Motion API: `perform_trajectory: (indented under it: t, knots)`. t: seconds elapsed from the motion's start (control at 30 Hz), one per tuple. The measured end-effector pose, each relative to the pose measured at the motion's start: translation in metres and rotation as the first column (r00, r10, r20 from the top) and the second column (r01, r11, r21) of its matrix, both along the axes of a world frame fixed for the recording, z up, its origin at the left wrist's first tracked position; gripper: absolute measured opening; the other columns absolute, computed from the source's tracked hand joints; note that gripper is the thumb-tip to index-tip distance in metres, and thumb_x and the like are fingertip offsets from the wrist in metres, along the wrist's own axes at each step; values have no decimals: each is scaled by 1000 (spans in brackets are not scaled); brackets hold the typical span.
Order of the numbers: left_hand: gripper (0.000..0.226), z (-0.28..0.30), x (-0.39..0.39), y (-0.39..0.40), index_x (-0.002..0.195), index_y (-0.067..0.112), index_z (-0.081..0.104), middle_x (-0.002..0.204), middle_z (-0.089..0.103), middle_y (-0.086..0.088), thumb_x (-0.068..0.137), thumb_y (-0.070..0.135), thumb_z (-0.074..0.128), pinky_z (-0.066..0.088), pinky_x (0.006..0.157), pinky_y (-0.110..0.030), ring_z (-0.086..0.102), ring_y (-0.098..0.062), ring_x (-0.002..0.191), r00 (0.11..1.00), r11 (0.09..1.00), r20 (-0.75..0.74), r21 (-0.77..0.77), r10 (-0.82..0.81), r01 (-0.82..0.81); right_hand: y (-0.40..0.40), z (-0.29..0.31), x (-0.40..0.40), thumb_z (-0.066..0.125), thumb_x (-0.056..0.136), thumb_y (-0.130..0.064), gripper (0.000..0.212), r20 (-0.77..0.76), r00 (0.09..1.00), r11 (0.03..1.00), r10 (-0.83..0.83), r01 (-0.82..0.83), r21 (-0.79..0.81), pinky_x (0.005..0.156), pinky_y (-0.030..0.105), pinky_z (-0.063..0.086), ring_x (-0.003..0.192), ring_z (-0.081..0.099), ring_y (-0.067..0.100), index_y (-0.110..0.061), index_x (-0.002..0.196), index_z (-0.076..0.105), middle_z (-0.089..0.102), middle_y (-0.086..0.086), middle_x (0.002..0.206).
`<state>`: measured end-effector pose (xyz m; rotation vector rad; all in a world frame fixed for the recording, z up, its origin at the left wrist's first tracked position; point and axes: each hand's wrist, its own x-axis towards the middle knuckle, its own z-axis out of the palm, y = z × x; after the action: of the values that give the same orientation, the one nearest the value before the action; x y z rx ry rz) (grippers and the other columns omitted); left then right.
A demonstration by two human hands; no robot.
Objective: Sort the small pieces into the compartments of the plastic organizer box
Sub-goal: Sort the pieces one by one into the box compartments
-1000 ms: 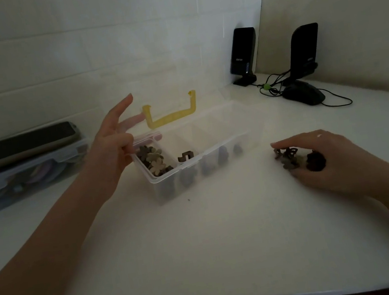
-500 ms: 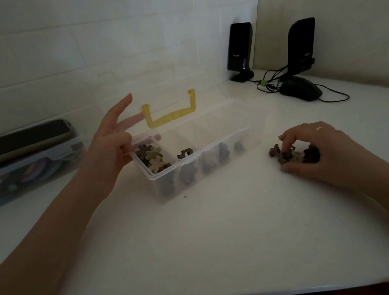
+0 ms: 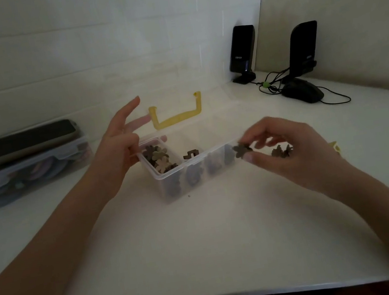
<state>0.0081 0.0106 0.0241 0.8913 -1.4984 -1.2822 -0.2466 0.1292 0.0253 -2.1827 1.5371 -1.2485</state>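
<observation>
A clear plastic organizer box (image 3: 193, 180) with a yellow handle (image 3: 176, 119) stands open on the white table. Its leftmost compartment holds several flower-shaped wooden pieces (image 3: 159, 156); the one beside it holds a dark angular piece (image 3: 191, 154). My left hand (image 3: 119, 146) rests against the box's left end, thumb on the rim, fingers spread. My right hand (image 3: 287, 147) hovers at the box's right end and pinches a dark flower-shaped piece (image 3: 241, 150) between thumb and fingers. A small pile of loose pieces (image 3: 282, 151) lies on the table under that hand.
At the left stands another clear box (image 3: 27, 174) with a dark phone (image 3: 21, 140) on its lid. Two black speakers (image 3: 242, 53) (image 3: 304, 48), a black mouse (image 3: 303, 91) and cables sit at the back right. A small yellow part (image 3: 334, 146) lies right of my hand.
My right hand picked a flower-shaped piece out of the pile and lifted it left to the box's right end. My left hand stayed at the box.
</observation>
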Motion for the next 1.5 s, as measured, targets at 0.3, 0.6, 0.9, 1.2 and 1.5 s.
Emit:
perform_trajectory:
  t: [0.3, 0.6, 0.9, 1.2, 1.5]
  knots:
    - [87, -3, 0, -5, 128, 42, 49, 132, 57, -1, 52, 3, 39, 53, 63, -23, 72, -16, 88, 1000, 1000, -2, -1, 3, -3, -37, 33, 73, 67, 85, -21, 13, 53, 986, 980, 156, -147, -136, 78, 5, 38, 86, 60, -4, -16, 96, 63, 68, -9, 89]
    - [87, -5, 1, -10, 129, 44, 50, 130, 57, 1, 52, 5, 40, 53, 61, -24, 68, -19, 96, 1000, 1000, 7, 12, -9, 9, -49, 14, 80, 68, 83, -23, 13, -95, 983, 987, 159, -159, 16, 95, 37, 42, 108, 57, 8, -22, 95, 64, 68, -12, 105]
    - [84, -5, 0, -8, 128, 45, 49, 133, 56, -2, 55, 5, 41, 53, 64, -24, 67, -19, 96, 1000, 1000, 7, 12, -25, 25, -46, 12, 78, 61, 88, -21, 18, -64, 991, 990, 114, -119, -78, 97, 22, 39, 108, 55, 5, -27, 101, 72, 68, -12, 111]
    - [85, -6, 6, -14, 126, 36, 56, 130, 59, -9, 51, 0, 37, 49, 82, -40, 72, -33, 91, 998, 999, -62, 37, 33, -31, -23, 16, -11, 38, 66, 7, 35, 300, 816, 835, -494, 542, -100, 54, 20, 42, 59, 56, 12, -21, 59, 59, 66, 0, 67]
    - [85, -7, 8, -12, 129, 33, 54, 130, 58, -9, 52, 2, 38, 52, 83, -39, 72, -33, 91, 998, 997, -55, 72, 39, -35, -5, -15, -37, 54, 82, -52, 19, -416, 715, 714, -562, 673, 193, 82, 35, 22, 101, 53, 14, -41, 94, 63, 62, -17, 87]
